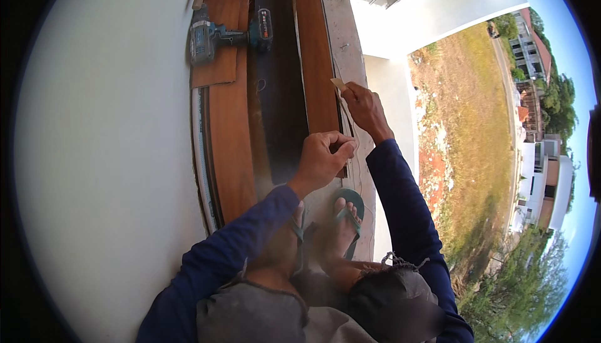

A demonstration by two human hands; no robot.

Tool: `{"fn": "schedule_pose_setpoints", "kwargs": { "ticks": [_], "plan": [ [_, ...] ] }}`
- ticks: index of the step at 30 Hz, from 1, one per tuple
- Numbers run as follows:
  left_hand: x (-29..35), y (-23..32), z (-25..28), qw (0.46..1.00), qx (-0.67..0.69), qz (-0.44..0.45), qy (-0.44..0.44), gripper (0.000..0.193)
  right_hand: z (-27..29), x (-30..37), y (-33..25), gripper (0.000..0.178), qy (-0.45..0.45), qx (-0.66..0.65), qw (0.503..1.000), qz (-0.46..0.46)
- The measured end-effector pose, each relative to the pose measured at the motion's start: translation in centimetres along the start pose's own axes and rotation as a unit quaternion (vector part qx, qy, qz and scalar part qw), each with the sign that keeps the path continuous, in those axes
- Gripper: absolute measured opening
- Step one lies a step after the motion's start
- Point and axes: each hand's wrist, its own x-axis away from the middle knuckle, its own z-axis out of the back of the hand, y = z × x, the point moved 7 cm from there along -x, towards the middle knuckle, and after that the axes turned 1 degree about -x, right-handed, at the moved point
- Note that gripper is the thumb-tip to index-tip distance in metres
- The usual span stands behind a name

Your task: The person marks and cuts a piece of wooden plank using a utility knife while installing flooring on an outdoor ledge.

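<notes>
My right hand [368, 111] is closed on a small flat tan piece [339, 84], which sticks out past the fingers over the edge of a long brown wood-look plank [318, 61]. Its exact kind I cannot tell. Nearer to me, my left hand [320, 161] is closed in a pinch beside the same plank's near end. What lies between its fingertips is too small to make out. A thin pale strip [344, 111] runs along the plank's right edge between the two hands.
Left of the plank lies a long dark panel [278, 92], then more brown boards [228, 143] along the white wall [106, 155]. A teal and black cordless drill [210, 37] rests on them. My sandalled feet [349, 211] stand on the concrete ledge; grassy ground [469, 124] lies to the right.
</notes>
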Motion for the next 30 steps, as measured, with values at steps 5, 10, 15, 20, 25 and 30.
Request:
{"fn": "schedule_pose_setpoints", "kwargs": {
  "ticks": [5, 10, 15, 20, 25, 30],
  "plan": [
    [0.6, -0.3, -0.1, 1.0, -0.031, -0.003, 0.006, 0.017, 0.1, 0.9, -0.5, 0.03, 0.006, -0.027, 1.0, -0.012],
    [1.1, -0.4, 0.4, 0.996, -0.02, -0.063, 0.067, 0.012, 0.1, 2.2, -0.2, 0.028, 0.05, -0.063, 0.996, -0.035],
    [1.7, -2.5, 3.3, 0.965, 0.085, -0.027, 0.246, 0.013, 1.2, 4.2, -0.7, 0.027, -0.03, -0.08, 0.983, -0.163],
    [1.8, -6.8, 7.7, 0.934, 0.122, 0.077, 0.326, 0.018, 2.6, 3.0, 1.5, 0.031, 0.029, -0.052, 0.99, -0.124],
    [1.8, -7.7, 11.2, 0.925, 0.103, 0.064, 0.36, 0.022, 0.8, 2.7, 1.5, 0.037, -0.024, -0.163, 0.975, -0.148],
    [1.4, -6.4, 13.0, 0.929, 0.026, 0.047, 0.365, 0.027, -1.5, 1.8, 2.8, 0.032, -0.059, -0.264, 0.95, -0.157]
  ]
}}
